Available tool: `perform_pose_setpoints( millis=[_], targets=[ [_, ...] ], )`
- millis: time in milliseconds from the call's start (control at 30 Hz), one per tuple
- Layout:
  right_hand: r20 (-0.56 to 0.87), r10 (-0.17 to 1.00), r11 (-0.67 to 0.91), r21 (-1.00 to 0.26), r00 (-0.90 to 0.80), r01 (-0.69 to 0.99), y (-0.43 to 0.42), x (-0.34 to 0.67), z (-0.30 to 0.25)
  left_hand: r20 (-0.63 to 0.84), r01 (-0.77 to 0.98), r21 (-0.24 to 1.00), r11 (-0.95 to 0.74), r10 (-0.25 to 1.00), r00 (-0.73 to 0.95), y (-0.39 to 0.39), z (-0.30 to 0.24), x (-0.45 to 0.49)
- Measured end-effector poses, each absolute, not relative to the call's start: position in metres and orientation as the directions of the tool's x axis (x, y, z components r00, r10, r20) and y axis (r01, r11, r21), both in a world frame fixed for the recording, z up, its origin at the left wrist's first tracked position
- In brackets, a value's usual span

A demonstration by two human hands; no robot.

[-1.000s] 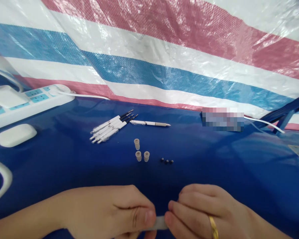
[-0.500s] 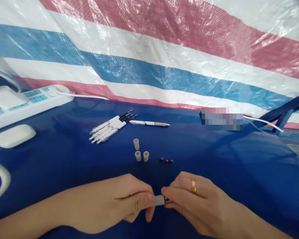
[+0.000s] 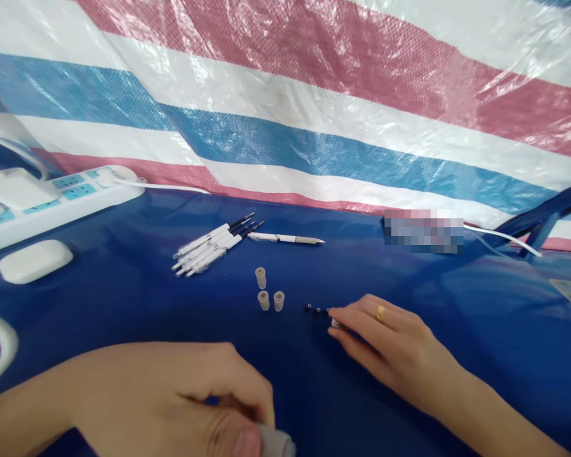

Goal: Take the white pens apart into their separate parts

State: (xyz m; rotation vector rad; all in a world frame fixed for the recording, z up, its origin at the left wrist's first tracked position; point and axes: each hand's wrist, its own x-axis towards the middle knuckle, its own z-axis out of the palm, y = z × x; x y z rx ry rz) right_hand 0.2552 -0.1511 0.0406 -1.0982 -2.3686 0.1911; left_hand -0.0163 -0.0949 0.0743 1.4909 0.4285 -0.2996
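Note:
My left hand [image 3: 181, 406] is closed at the bottom edge, thumb and fingers pinching a pale grey pen part [image 3: 276, 442]. My right hand [image 3: 390, 346], a gold ring on one finger, reaches forward over the blue sheet; its fingertips are pressed together on a small white bit right beside three tiny black rings [image 3: 316, 310]. Three beige caps [image 3: 266, 292] stand just left of the rings. Behind them lie a bundle of white pen refills [image 3: 209, 244] and a single assembled pen [image 3: 285, 238].
A white power strip [image 3: 52, 197] with a cable and a white case [image 3: 33, 260] lie at the far left. A striped red, white and blue tarp [image 3: 314, 95] rises behind the table. A white cable [image 3: 499, 235] and a blue frame [image 3: 542, 222] are at the right.
The hands have separated. My right hand left the grey part and moved forward to the black rings. My left hand dropped toward the bottom edge with the grey part.

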Motion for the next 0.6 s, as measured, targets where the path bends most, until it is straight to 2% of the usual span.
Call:
perform_pose_setpoints(
  millis=[100, 267, 433, 600],
  targets=[
    [0.195, 0.875, 0.483, -0.377, -0.442, 0.790, -0.137, 0.261, 0.035, -0.359, 0.380, 0.921, -0.090, 0.187, 0.915, -0.079, 0.082, -0.025],
    [-0.001, 0.908, 0.402, -0.282, -0.419, 0.871, -0.136, 0.264, 0.036, -0.434, 0.503, 0.836, -0.219, 0.298, 0.850, -0.051, 0.087, -0.036],
    [-0.106, 0.909, 0.366, -0.263, -0.404, 0.893, -0.135, 0.263, 0.040, -0.429, 0.587, 0.748, -0.311, 0.449, 0.784, -0.042, 0.080, -0.040],
    [-0.106, 0.907, 0.374, -0.241, -0.407, 0.896, -0.133, 0.261, 0.037, -0.328, 0.595, 0.667, -0.448, 0.540, 0.775, -0.042, 0.067, -0.038]
  ],
)
